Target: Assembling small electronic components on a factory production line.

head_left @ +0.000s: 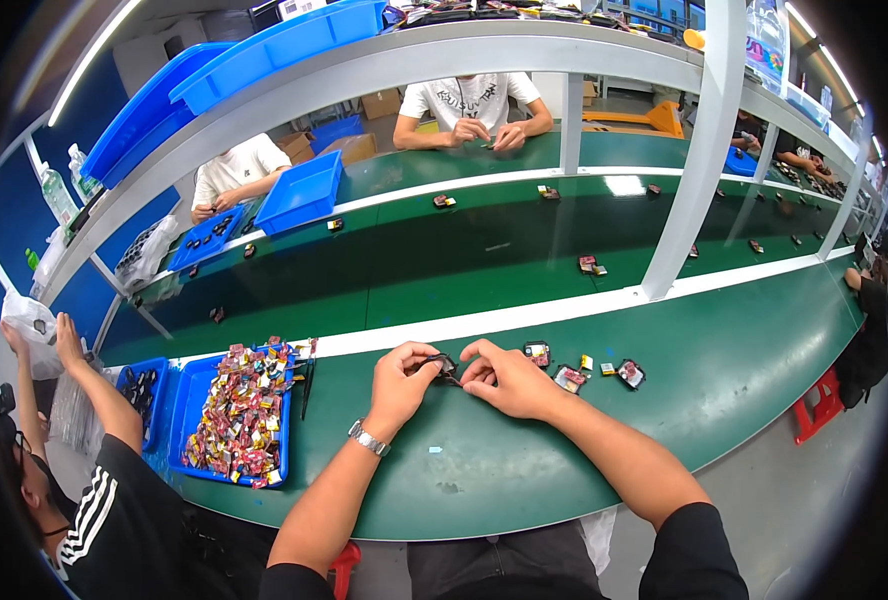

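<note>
My left hand (404,385), with a metal-band watch on its wrist, pinches a small black device housing (445,367) above the green bench. Close against that housing's right edge, my right hand (507,380) has its thumb and fingers pressed together; what is between them is too small to tell. Just right of my hands lie several similar units: one dark-framed unit (537,353), another with a reddish part (570,378), and a black-rimmed one (631,374). Two small yellow-and-white pieces lie among them, one (607,369) beside the black-rimmed unit.
Left of my hands, a blue tray (177,430) holds a heap of small red, yellow and silver wired parts. A thin dark tool (309,380) lies alongside. Beyond a white rail (414,328), spaced units sit on a green belt (484,255). A grey post (699,150) rises at right. Co-workers sit around.
</note>
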A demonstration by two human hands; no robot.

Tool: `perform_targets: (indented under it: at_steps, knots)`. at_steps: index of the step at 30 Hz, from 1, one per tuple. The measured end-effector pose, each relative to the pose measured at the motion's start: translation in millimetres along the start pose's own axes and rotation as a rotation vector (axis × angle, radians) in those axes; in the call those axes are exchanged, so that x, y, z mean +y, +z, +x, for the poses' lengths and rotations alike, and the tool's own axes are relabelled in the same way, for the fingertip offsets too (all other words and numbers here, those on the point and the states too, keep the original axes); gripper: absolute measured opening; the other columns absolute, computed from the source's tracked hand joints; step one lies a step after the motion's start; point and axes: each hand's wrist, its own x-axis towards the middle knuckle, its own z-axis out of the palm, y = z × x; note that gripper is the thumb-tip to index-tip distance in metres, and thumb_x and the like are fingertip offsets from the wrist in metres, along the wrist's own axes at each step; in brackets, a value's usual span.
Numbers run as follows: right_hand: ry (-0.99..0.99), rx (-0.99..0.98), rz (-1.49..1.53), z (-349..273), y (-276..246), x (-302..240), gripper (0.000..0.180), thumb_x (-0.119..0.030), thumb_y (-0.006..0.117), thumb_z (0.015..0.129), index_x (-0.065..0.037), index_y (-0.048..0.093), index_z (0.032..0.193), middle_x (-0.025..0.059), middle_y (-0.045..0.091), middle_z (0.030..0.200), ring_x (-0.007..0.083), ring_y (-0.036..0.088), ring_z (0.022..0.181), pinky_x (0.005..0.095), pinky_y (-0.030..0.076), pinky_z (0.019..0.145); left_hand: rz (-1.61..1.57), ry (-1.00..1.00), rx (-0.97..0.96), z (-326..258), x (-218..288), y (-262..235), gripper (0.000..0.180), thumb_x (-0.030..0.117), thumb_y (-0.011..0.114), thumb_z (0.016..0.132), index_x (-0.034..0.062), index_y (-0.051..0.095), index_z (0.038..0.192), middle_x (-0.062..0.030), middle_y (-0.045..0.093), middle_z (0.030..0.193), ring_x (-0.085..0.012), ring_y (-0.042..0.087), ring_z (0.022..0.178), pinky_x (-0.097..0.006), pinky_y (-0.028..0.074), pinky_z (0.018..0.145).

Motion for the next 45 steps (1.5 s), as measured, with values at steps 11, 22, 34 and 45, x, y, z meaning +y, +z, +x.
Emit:
perform_targets:
  at_steps: [11,22,34,45]
  knots:
    - [-0.179,0.035,-0.128,4,3,10,0.012,-0.005,0.057,0.091,-0.001,0.059,0.101,0.0157,0.069,0.089,0.0304,0.069,0.085,0.0394,0.054,0.077,-0.1,-0.104,-0.139,0,1,-2,0.042,-0.006,0.059,0.091,-0.0008,0.056,0.133,-0.0111,0.066,0.109,-0.0117,0.066,0.089,-0.025,0.057,0.075]
    - [0.002,0.093,0.205,2,15,6,0.022,-0.004,0.068,0.088,-0.004,0.061,0.11,0.0094,0.07,0.087,0.0192,0.068,0.077,0.0304,0.054,0.074,-0.252,-0.193,-0.177,-2,8,-1,0.036,-0.009,0.054,0.091,-0.0012,0.054,0.126,-0.0125,0.059,0.116,-0.0176,0.068,0.098,-0.031,0.059,0.087]
    - [-0.295,0.221,-0.401,-1,13,0,0.026,-0.005,0.069,0.083,-0.009,0.064,0.108,0.0082,0.061,0.094,0.0299,0.06,0.095,0.0407,0.051,0.083,-0.404,-0.204,-0.22,-5,6,5,0.024,-0.004,0.054,0.096,0.0008,0.053,0.12,-0.0114,0.062,0.119,-0.0184,0.066,0.103,-0.033,0.059,0.091]
    - [-0.322,0.254,-0.267,5,8,11,0.014,-0.009,0.077,0.079,-0.006,0.071,0.091,0.0079,0.064,0.088,0.0276,0.061,0.086,0.0372,0.05,0.076,-0.387,-0.191,-0.306,-4,3,0,0.012,0.001,0.055,0.098,-0.0009,0.061,0.108,-0.013,0.058,0.13,-0.019,0.064,0.108,-0.033,0.058,0.094]
